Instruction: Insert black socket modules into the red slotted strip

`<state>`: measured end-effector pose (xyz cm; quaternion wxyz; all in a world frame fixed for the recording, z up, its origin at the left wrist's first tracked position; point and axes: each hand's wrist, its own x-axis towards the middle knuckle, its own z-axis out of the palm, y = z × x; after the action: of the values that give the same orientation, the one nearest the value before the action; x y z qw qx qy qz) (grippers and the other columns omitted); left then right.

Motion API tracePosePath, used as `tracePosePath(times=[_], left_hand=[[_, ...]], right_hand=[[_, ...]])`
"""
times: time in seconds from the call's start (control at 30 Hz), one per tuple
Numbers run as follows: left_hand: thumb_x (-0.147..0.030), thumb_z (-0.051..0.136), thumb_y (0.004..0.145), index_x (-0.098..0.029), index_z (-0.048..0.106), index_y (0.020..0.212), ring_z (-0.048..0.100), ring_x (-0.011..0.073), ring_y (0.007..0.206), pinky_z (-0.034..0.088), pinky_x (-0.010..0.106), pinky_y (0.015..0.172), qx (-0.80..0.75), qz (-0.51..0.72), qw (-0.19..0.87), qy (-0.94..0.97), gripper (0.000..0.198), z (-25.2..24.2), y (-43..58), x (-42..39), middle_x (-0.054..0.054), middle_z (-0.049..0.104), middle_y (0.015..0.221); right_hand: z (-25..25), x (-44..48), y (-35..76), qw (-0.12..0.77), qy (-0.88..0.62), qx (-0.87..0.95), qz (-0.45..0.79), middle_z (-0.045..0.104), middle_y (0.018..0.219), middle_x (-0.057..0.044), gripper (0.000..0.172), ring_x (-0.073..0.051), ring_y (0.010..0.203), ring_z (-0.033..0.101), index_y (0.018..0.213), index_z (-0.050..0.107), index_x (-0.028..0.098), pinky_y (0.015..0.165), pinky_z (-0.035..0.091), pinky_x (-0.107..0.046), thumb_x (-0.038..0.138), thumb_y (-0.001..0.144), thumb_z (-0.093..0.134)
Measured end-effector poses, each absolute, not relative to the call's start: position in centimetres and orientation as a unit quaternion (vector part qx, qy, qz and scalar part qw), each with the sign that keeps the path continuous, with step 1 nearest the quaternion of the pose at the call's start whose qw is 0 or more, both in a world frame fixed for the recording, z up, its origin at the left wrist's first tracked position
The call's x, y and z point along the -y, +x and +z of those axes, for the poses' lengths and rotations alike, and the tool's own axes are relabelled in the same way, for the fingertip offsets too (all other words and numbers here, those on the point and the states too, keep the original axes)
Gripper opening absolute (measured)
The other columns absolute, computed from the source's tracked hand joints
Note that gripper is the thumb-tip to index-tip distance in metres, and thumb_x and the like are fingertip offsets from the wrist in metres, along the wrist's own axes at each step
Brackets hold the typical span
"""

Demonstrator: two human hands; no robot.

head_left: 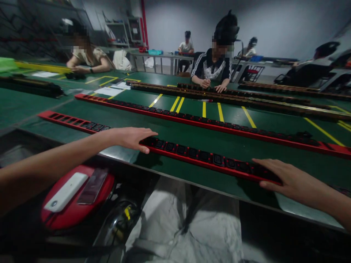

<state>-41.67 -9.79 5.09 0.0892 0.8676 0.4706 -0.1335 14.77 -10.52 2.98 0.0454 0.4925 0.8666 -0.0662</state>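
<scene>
A long red power strip (189, 153) with a row of black sockets runs along the near edge of the green table. My left hand (131, 138) grips it left of its middle, thumb on the near side and fingers over the far side. Farther right, my right hand (285, 177) holds the same strip in a similar way. Rectangular openings without sockets show near the strip's left end. Beyond it lies a second red power strip (192, 122), roughly parallel, with neither hand on it. Both palms hide parts of the nearer strip.
Dark long rails (233, 95) lie across the table, with a co-worker (212, 65) behind them. Another person (90, 60) sits at the far left. Papers (109, 90) and yellow tape lines mark the table. Below its edge, a red stool (65, 219) bears a white device and a phone.
</scene>
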Motion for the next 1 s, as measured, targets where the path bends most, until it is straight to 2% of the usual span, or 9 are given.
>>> tracePosePath(times=[0.1, 0.23, 0.33, 0.47, 0.77, 1.0], left_hand=[[-0.066, 0.06, 0.082, -0.017, 0.031, 0.153, 0.046, 0.032, 0.137, 0.036, 0.036, 0.109, -0.477, -0.121, 0.067, 0.868, 0.091, 4.4, -41.5, 11.2, 0.017, 0.043, 0.153], [-0.059, 0.065, 0.083, -0.019, 0.034, 0.151, 0.053, 0.0323, 0.127, 0.04, 0.037, 0.104, -0.485, -0.096, 0.026, 0.869, 0.085, 3.6, -41.8, 11.1, 0.016, 0.049, 0.146], [-0.052, 0.066, 0.085, -0.017, 0.043, 0.143, 0.057, 0.0292, 0.12, 0.042, 0.034, 0.099, -0.483, -0.09, 0.031, 0.87, 0.071, 3.5, -42.1, 10.6, 0.013, 0.056, 0.136], [-0.048, 0.066, 0.085, -0.017, 0.053, 0.13, 0.059, 0.0258, 0.113, 0.043, 0.03, 0.094, -0.478, -0.08, 0.042, 0.874, 0.056, 3.4, -42.5, 10.1, 0.01, 0.06, 0.122], [-0.06, 0.062, 0.085, -0.018, 0.057, 0.123, 0.06, 0.0261, 0.107, 0.044, 0.032, 0.091, -0.467, -0.058, -0.004, 0.882, 0.057, 2.3, -43.1, 10.0, 0.009, 0.062, 0.114], [-0.08, 0.051, 0.08, -0.022, 0.061, 0.105, 0.062, 0.0248, 0.099, 0.044, 0.032, 0.082, -0.519, -0.082, -0.069, 0.848, 0.065, 1.4, -42.9, 10.1, 0.007, 0.065, 0.101]], right_hand=[[1.6, 11.8, 16.7, 0.012, 0.51, -0.859, -0.043, 0.064, 0.129, -0.02, 0.081, -0.04, 0.117, 0.062, 0.138, 0.053, 0.016, 0.102, 0.051, -0.055, 0.068, 0.076, 0.058], [0.6, 10.6, 17.9, -0.015, 0.51, -0.859, -0.041, 0.067, 0.12, -0.019, 0.065, -0.038, 0.112, 0.064, 0.127, 0.058, 0.02, 0.1, 0.052, -0.053, 0.064, 0.078, 0.058], [0.7, 9.6, 18.0, -0.009, 0.514, -0.856, -0.054, 0.068, 0.112, -0.018, 0.055, -0.038, 0.107, 0.065, 0.114, 0.061, 0.022, 0.097, 0.053, -0.052, 0.062, 0.076, 0.061], [0.8, 9.6, 17.9, -0.021, 0.519, -0.853, -0.054, 0.068, 0.108, -0.017, 0.052, -0.037, 0.103, 0.066, 0.107, 0.061, 0.025, 0.095, 0.054, -0.052, 0.064, 0.073, 0.062], [-0.5, 10.8, 18.6, -0.078, 0.517, -0.853, -0.011, 0.067, 0.098, -0.013, 0.046, -0.037, 0.091, 0.067, 0.103, 0.054, 0.036, 0.079, 0.056, -0.055, 0.07, 0.073, 0.061], [-1.9, 10.4, 20.6, -0.041, 0.513, -0.857, 0.012, 0.066, 0.102, -0.01, 0.047, -0.034, 0.092, 0.067, 0.11, 0.05, 0.042, 0.08, 0.057, -0.05, 0.07, 0.073, 0.062]])
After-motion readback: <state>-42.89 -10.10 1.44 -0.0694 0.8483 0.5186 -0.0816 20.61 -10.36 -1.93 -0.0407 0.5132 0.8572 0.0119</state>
